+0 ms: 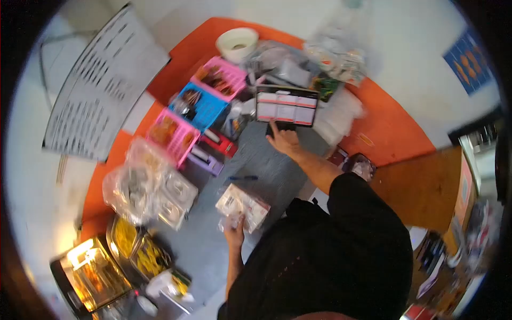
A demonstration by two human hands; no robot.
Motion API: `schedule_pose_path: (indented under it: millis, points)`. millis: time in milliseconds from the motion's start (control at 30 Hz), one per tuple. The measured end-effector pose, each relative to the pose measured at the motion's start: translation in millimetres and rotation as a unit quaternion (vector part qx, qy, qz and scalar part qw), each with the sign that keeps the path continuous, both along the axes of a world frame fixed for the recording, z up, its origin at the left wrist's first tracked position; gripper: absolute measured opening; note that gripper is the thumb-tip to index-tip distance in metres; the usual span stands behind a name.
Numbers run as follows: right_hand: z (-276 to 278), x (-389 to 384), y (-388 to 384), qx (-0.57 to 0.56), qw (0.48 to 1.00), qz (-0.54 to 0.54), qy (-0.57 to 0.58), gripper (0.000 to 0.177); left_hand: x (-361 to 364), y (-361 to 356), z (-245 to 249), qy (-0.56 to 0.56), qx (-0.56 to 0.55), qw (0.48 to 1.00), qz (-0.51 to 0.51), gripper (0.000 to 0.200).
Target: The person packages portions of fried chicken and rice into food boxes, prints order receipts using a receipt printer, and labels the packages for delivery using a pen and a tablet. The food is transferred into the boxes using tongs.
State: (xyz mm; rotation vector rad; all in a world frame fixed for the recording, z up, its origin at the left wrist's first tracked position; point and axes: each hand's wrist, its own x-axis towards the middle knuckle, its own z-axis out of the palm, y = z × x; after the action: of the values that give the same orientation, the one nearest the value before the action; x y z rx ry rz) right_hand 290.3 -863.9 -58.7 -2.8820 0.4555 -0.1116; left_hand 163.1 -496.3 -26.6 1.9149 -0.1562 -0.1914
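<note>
White-and-red packet point(253, 211) in clear plastic: on grey tabletop point(261, 154). I have L hand point(233, 232) part-closed, gripping its near edge. Dark blue pen point(244, 177) just beyond. R hand point(284, 141): half-open, holding nil, index extd. at lower edge of black-framed tablet point(287, 106) w/ lit scrn.

Work surface: grey tabletop point(208, 240), extending beneath and between the right fingers point(273, 127) and left fingers point(241, 220). Rear boundary: orange band point(186, 50), curving beyond the right fingers; white wall point(397, 32) adjoins its outer edge. Wall fittings: whiteboard point(106, 88) with dark handwriting, left of both sets of fingers; blue poster point(470, 61), far right of the right fingers. Side furniture: brown wooden panel point(416, 184), right of the right fingers. Light: bright amber glow point(82, 255), lower left of the left fingers.
</note>
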Motion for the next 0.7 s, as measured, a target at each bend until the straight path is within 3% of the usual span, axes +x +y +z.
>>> schedule_pose_path:
  millis: [100, 167, 267, 333, 400, 467, 500, 567, 600, 633, 667, 700]
  points:
    - [-5.5, 0.3, -2.1, 0.059, 0.998, -0.013, -0.007, 0.067, 4.1, 4.6, -8.7, -0.009, -0.008, 0.999, -0.041, 0.022]
    - [-11.0, 3.7, -4.7, 0.057, 0.997, -0.042, -0.035, 0.070, 6.6, -4.1, -3.3, 0.014, -0.008, 1.000, -0.002, 0.020]
    - [18.6, -7.5, 0.3, 0.085, 0.995, -0.046, -0.011, 0.075, 23.6, 0.1, 11.5, 0.067, 0.026, 0.993, -0.097, 0.032]
    - [49.2, -25.5, 7.7, 0.106, 0.990, -0.073, -0.051, 0.068, 39.2, -4.8, 19.4, 0.004, 0.070, 0.996, -0.057, 0.061]
    - [73.0, -60.0, 1.0, 0.121, 0.982, -0.121, -0.084, 0.063, 49.5, -3.5, 33.4, -0.211, 0.092, 0.973, 0.021, 0.086]
    - [89.2, -110.2, -12.2, 0.154, 0.962, -0.039, -0.223, 0.043, 67.1, -5.5, 52.0, -0.393, 0.178, 0.899, 0.072, 0.082]
    - [106.4, -142.8, -20.8, 0.158, 0.950, -0.068, -0.262, 0.034, 64.7, -19.0, 85.4, -0.448, 0.227, 0.862, 0.068, 0.073]
    - [146.9, -229.5, -49.8, 0.118, 0.927, -0.159, -0.318, 0.023, 71.9, -39.2, 106.7, -0.468, 0.250, 0.843, 0.092, 0.066]
    - [168.5, -282.6, -63.2, 0.076, 0.913, -0.225, -0.332, 0.019, 63.5, -59.6, 120.5, -0.453, 0.137, 0.879, 0.051, 0.064]
    - [192.1, -334.6, -73.6, 0.045, 0.854, -0.242, -0.457, 0.014, 54.7, -81.7, 130.4, -0.429, 0.022, 0.903, 0.007, 0.061]
    - [207.4, -386.5, -83.0, 0.030, 0.797, -0.288, -0.530, 0.010, 76.7, -87.9, 109.5, -0.450, 0.067, 0.890, 0.000, 0.059]
    - [213.0, -440.4, -96.5, -0.045, 0.736, -0.350, -0.578, 0.010, 46.5, -112.0, 131.4, -0.431, 0.017, 0.900, -0.064, 0.059]
